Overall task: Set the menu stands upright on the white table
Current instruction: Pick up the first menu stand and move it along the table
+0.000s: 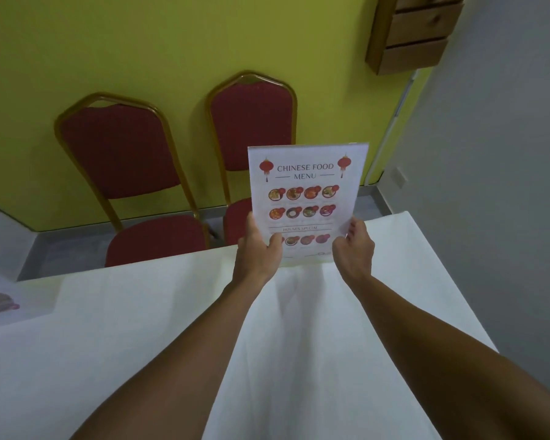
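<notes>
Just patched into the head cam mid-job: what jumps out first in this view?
The menu stand, headed "Chinese Food Menu", stands upright near the far edge of the white table, gripped low on its sides by the left hand and right hand. Behind it two red chairs face a yellow-green wall. Another printed sheet lies flat at the left edge.

A white-clothed table [140, 328] carries an upright menu stand [305, 185].

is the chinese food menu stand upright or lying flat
Upright: the menu stand faces the camera, heading at top, both hands gripping its lower edges at the white table's far edge. Whether its base rests there: cannot tell.
</notes>
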